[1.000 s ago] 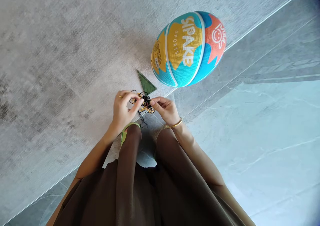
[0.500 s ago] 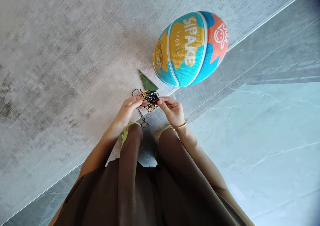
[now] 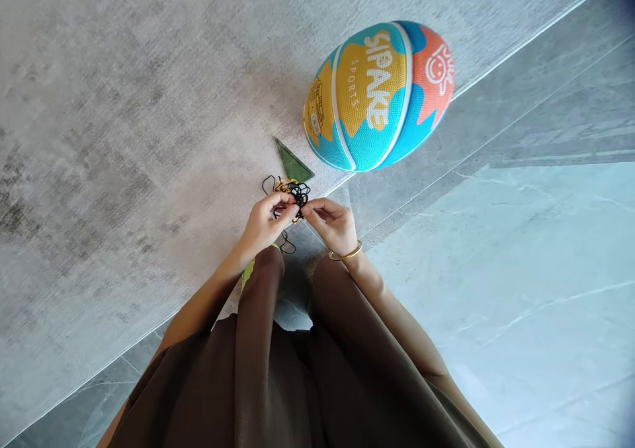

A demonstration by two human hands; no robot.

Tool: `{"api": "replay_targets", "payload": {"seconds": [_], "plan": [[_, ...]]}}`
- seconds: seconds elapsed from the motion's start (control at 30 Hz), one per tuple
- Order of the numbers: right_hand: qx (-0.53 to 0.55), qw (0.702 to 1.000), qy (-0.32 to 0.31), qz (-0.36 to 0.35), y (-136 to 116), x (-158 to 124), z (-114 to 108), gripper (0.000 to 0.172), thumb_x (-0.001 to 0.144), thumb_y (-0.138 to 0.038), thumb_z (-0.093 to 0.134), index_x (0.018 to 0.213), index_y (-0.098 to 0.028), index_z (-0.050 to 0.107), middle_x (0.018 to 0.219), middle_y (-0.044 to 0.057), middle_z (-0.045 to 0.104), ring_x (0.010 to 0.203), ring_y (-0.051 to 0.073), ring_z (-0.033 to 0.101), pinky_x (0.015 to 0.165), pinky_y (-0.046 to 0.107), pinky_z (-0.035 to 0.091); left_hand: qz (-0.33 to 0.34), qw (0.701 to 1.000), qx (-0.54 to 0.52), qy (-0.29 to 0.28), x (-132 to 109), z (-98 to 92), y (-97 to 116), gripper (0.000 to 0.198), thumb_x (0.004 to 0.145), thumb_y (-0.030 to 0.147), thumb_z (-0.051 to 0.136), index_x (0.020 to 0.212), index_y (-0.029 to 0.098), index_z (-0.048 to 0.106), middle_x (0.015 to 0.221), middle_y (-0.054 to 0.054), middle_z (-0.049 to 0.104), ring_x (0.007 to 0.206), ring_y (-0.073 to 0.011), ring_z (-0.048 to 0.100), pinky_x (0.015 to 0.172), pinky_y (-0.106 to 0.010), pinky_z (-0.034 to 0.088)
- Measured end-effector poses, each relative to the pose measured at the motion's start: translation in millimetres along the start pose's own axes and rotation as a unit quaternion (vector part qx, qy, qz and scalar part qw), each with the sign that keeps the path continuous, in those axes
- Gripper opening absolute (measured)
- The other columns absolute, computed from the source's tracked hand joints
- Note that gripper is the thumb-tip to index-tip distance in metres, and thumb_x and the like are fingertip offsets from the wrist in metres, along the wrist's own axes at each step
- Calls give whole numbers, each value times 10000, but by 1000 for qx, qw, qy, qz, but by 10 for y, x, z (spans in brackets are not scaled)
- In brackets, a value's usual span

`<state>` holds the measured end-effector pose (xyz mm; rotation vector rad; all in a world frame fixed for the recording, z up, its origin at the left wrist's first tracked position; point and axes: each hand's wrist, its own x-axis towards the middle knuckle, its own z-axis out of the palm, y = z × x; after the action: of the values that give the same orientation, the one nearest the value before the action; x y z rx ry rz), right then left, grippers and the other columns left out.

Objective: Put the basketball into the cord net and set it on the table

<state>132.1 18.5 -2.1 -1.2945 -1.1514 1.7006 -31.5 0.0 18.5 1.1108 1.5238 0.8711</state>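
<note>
A bunched net of black and orange-yellow cord (image 3: 299, 193) is pinched between my two hands in front of my knees. My left hand (image 3: 270, 220) is closed on its left side, thumb and fingertips together. From the right, my right hand (image 3: 335, 223) grips the net's edge between thumb and forefinger, and the two sets of fingertips almost meet. Loose black cord loops out at the upper left and hangs below the hands. Just beyond the net lies a green triangular piece (image 3: 294, 163). Part of the net is hidden behind my fingers.
A colourful basketball (image 3: 377, 97) rests at the carpet's edge, beyond my right hand. Grey carpet (image 3: 149, 137) spreads to the left, and marbled floor tiles (image 3: 496, 249) to the right. My knees in brown trousers (image 3: 260, 302) are close below my hands.
My hands have come closer together, with the right hand shifting left and slightly down. The net is gathered tighter between the fingers. The ball and green piece stay put.
</note>
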Motion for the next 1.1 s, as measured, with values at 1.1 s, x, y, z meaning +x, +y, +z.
{"api": "replay_targets", "payload": {"seconds": [1.1], "plan": [[182,981,-11,66,66,77,1,217,719,-410,729,768,-238,607,835,5,636,808,159,575,811,330,475,-204,886,-415,-35,-34,-40,-36,224,623,228,500,804,193,628,882,-51,657,923,-213,599,890,-373,461]]}}
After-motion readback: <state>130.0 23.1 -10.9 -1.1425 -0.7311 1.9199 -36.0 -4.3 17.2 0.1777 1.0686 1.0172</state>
